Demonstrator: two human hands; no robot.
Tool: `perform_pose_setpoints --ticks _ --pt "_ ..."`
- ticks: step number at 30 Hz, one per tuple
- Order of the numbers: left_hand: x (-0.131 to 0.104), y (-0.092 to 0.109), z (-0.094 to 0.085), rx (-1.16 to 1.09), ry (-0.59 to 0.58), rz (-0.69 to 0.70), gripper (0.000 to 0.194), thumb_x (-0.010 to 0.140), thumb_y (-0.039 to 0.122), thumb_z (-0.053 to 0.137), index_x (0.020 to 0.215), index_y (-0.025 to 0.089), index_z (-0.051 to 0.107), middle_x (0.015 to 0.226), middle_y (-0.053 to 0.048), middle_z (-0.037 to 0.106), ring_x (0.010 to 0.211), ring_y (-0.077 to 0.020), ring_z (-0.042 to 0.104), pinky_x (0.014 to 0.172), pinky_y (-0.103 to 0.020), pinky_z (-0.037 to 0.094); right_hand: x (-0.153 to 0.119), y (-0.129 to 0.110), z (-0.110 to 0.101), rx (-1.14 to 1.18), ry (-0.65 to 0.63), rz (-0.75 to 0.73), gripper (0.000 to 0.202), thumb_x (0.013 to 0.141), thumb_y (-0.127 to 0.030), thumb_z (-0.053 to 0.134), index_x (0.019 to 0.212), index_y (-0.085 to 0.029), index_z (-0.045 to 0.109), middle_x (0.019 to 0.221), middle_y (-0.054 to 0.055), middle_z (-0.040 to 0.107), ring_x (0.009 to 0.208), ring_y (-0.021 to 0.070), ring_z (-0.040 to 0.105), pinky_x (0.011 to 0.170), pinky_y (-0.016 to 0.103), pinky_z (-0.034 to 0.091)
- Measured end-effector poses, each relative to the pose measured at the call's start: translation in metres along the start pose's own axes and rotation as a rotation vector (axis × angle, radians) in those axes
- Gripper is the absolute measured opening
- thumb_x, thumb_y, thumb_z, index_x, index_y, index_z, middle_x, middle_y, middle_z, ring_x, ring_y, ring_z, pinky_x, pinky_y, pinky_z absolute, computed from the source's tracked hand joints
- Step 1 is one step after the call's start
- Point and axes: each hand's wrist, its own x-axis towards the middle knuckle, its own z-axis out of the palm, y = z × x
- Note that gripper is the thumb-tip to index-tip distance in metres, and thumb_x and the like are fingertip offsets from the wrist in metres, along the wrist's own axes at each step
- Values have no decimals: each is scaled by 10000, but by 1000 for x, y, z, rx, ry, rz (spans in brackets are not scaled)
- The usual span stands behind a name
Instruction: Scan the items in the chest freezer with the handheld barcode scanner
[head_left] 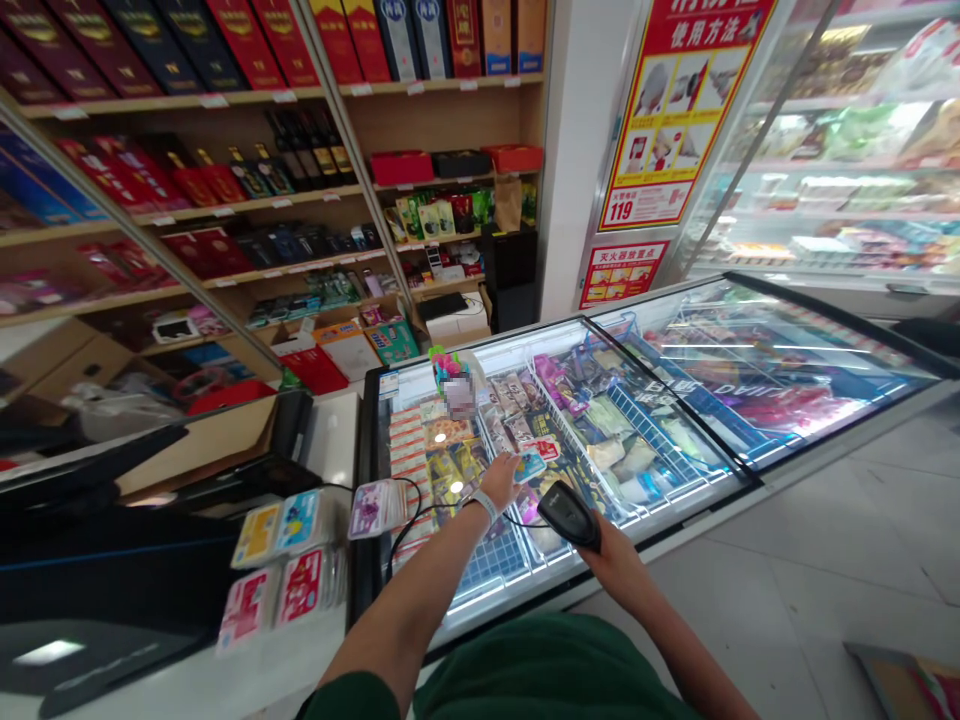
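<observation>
My left hand [501, 482], with a light band on its wrist, reaches over the glass top of a chest freezer [373, 420]. Its fingers are closed on a small flat blue package [531, 464]. A similar red-and-white package [550, 448] lies right beside it. In my right hand [609, 548] is a black handheld barcode scanner [568, 513], its head pointing toward the left hand. A dark cable runs across the glass near both hands. On the freezer's left end sits a stack of purple-and-white packages [377, 508].
Stacks of yellow, blue, pink and red packages [300, 585] stand on the white counter [334, 440] at left, near a black machine [90, 600]. A colourful toy-like item [444, 370] is on the freezer's far edge. Stocked shelves [465, 85] line the back.
</observation>
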Motion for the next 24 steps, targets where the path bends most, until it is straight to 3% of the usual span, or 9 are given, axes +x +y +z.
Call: perform_pose_setpoints --ticks 8,16,21,24 --pt "-26 -5 -6 -114 68 -89 506 731 217 625 1234 210 566 1187 -98 575 1102 -252 540 1035 -439 405 3 -5 1 -6 -50 -28 285 761 -234 520 1045 -206 530 972 71 678 926 253 653 801 362 492" --pt "-51 -2 -16 -382 156 -238 479 725 301 654 1191 200 615 1179 -105 620 1136 -299 533 1053 -497 376 4 -3 2 -23 -58 -96 272 776 -241 515 1042 -194 546 989 85 669 943 254 643 815 368 487" --pt "-67 -1 -18 -681 146 -375 451 789 469 597 1171 232 614 1043 -77 684 961 -253 630 818 -413 531 3 -2 4 -35 -49 -90 282 764 -242 526 1041 -195 552 968 80 674 929 254 648 806 365 490" --pt "-74 -1 -16 -871 141 -449 480 837 566 491 1136 208 605 916 -70 693 839 -218 665 659 -340 547 3 -1 5 -36 -45 -91 288 763 -265 534 1039 -186 559 972 87 678 928 260 650 803 369 491"
